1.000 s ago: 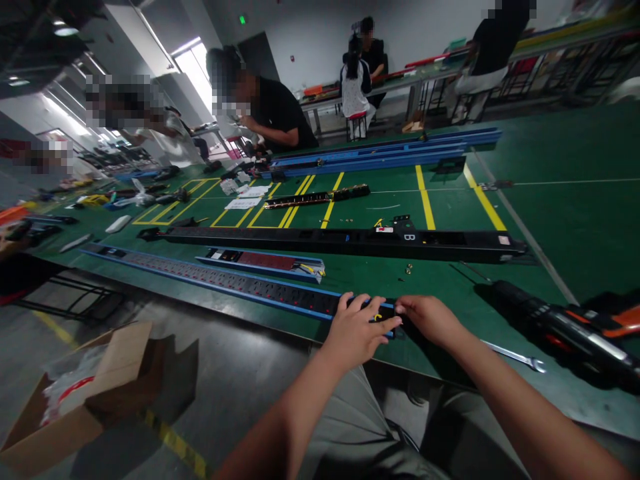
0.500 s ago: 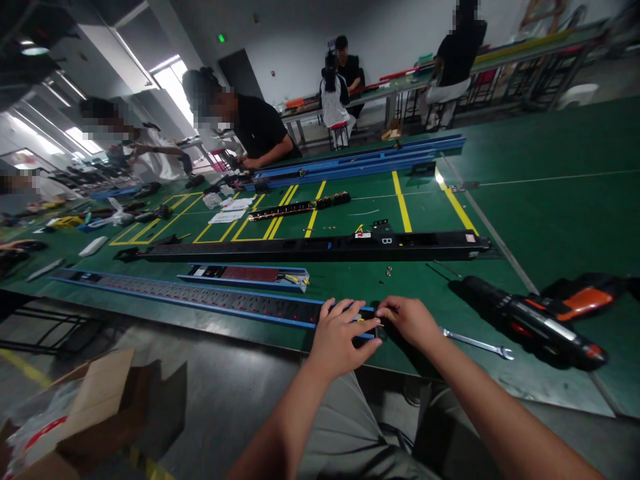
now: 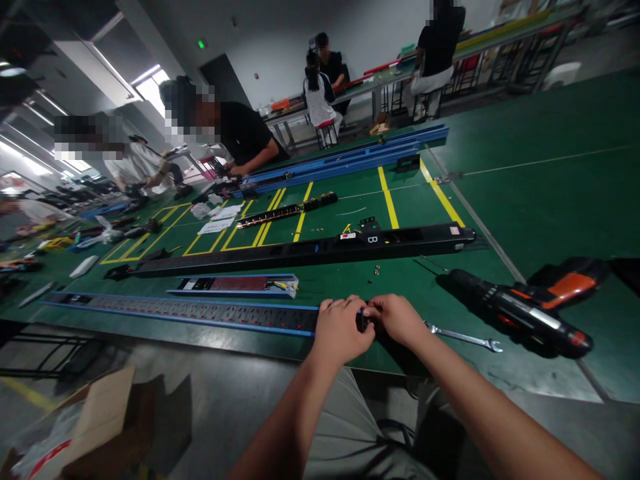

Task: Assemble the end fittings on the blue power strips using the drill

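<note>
Head view, left hand (image 3: pixel 345 330) clasping blue strip (image 3: pixel 200 313), table edge (image 3: pixel 240 347) (near)

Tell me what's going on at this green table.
A person's left hand curls over one end of a long blue-edged socket strip. The right hand has its fingertips together at that same end; whatever they pinch is too small to tell. A wrench and power drill lie to the right, and a long black bar lies beyond the strip.

Wrench (image 3: pixel 463 337) on table (image 3: pixel 550 160), between socket strip (image 3: pixel 200 311) and drill (image 3: pixel 525 317).
</note>
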Demonstrator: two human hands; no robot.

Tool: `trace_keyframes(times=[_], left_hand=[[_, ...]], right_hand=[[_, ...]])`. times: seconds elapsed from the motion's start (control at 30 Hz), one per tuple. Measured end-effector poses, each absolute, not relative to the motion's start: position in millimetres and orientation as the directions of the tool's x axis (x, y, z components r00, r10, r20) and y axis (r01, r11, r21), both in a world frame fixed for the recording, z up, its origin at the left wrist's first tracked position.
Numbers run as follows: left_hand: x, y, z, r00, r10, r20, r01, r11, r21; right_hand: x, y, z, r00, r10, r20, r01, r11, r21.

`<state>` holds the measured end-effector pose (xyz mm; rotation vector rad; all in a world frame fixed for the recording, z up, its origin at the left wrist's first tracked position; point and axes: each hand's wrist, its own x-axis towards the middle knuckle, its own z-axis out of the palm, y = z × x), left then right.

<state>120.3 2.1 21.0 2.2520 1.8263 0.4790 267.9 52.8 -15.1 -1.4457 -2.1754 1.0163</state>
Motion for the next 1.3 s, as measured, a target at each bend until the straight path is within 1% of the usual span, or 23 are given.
trace_keyframes(times=[0.17,0.3,0.43,0.53,0.6,0.67,0.73,0.8,0.9,1.0,1.07,1.13,1.2,1.23,1.3], left_hand=[[122,-1,19,0.175,0.972,0.156,0.910,-0.220,0.351],[120,-1,21,0.184,0.976,0.116,0.915,-0.213,0.343],[119,2,22,0.165,0.982,0.087,0.932,-0.185,0.312],[119,2,23,0.169,0.983,0.078,0.921,-0.186,0.342],[120,2,25,0.216,0.969,0.116,0.893,-0.244,0.378],[121,0,28,0.277,0.941,0.193,0.852,-0.334,0.403],[123,-3,32,0.310,0.913,0.266,0.816,-0.399,0.418],[126,-9,35,0.314,0.897,0.310,0.791,-0.428,0.437],[129,-23,37,0.328,0.879,0.345,0.749,-0.465,0.472],[134,-42,37,0.408,0.858,0.311,0.694,-0.513,0.506],[137,-55,37,0.438,0.856,0.275,0.665,-0.514,0.542],[140,-66,37,0.409,0.869,0.277,0.607,-0.486,0.629],[142,-74,38,0.326,0.903,0.279,0.513,-0.417,0.750],[142,-76,39,0.280,0.924,0.260,0.464,-0.367,0.806],[139,-80,40,0.205,0.962,0.183,0.382,-0.251,0.889]], right_hand=[[268,54,-16,-0.417,0.899,-0.130,0.644,0.192,-0.740],[268,54,-18,-0.439,0.891,-0.112,0.640,0.223,-0.735],[274,58,-14,-0.479,0.866,-0.144,0.637,0.230,-0.736],[284,59,-5,-0.512,0.823,-0.245,0.622,0.158,-0.767],[291,57,2,-0.573,0.761,-0.304,0.542,0.074,-0.837],[297,52,9,-0.634,0.710,-0.307,0.411,-0.028,-0.911],[302,44,16,-0.655,0.698,-0.289,0.304,-0.107,-0.947],[305,35,22,-0.639,0.713,-0.288,0.264,-0.148,-0.953],[310,17,30,-0.605,0.728,-0.323,0.259,-0.205,-0.944],[310,-9,36,-0.564,0.746,-0.354,0.313,-0.204,-0.928],[313,-25,42,-0.534,0.775,-0.337,0.398,-0.121,-0.909],[327,-33,50,-0.518,0.801,-0.301,0.511,0.008,-0.859],[359,-28,61,-0.481,0.840,-0.250,0.634,0.137,-0.761],[381,-20,65,-0.425,0.882,-0.202,0.687,0.169,-0.706],[436,3,71,-0.315,0.947,-0.065,0.813,0.234,-0.534]])
